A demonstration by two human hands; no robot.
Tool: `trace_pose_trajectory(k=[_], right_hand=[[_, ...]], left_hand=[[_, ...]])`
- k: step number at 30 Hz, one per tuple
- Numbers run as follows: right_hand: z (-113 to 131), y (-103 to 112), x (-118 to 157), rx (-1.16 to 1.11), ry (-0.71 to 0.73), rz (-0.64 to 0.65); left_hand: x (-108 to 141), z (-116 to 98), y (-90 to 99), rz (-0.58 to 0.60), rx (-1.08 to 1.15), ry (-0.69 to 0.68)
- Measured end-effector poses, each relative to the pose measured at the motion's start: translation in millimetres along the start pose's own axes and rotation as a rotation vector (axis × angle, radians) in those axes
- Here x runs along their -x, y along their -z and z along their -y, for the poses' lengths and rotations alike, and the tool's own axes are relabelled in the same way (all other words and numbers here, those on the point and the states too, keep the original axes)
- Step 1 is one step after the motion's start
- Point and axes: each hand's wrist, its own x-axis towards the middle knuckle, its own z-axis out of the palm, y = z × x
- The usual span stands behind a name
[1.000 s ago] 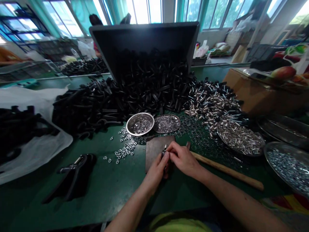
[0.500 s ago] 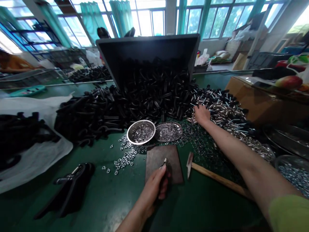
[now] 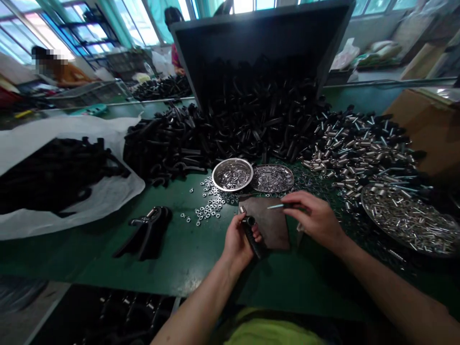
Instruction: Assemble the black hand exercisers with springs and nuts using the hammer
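- Black plastic handles (image 3: 258, 120) heaped on a green workbench (image 3: 86, 258), spilling from a tilted black bin (image 3: 258, 33)
- Dark metal plate (image 3: 269, 223) between the 2 hands
- Left hand (image 3: 239, 239) curled, gripping a black handle (image 3: 250, 235) at the plate's edge
- Right hand (image 3: 314, 218) pinching a thin metal pin (image 3: 276, 206) above the plate

This is a small-parts assembly workshop, likely a factory floor. A long green-topped workbench (image 3: 89, 254) carries a tipped black bin (image 3: 258, 38) spilling a heap of black moulded parts (image 3: 251, 120). A steel bowl of nuts (image 3: 232, 174) and a steel tray of metal sleeves (image 3: 406, 220) sit among loose hardware. A cardboard box (image 3: 427, 124) stands alongside, and 2 co-workers (image 3: 61, 72) are further off, near a second pile of black parts (image 3: 161, 88) and tall curtained windows (image 3: 136, 19).
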Motion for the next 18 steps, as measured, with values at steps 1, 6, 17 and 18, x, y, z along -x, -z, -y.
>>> trace_pose_trajectory(k=[1,6,17,18], right_hand=[[15,-8,11,-0.024,0.045,0.013],[47,-32,32,0.045,0.230,-0.028],[54,-56,38,-0.222,-0.259,0.139],[54,-56,38,-0.259,-0.305,0.182]], left_hand=[[1,2,-0.6,0.001,-0.003,-0.005],[11,10,-2.8,-0.049,-0.004,-0.101],[28,17,-4.5,0.004,-0.375,-0.412],[27,16,-3.5,0.004,-0.411,-0.417]])
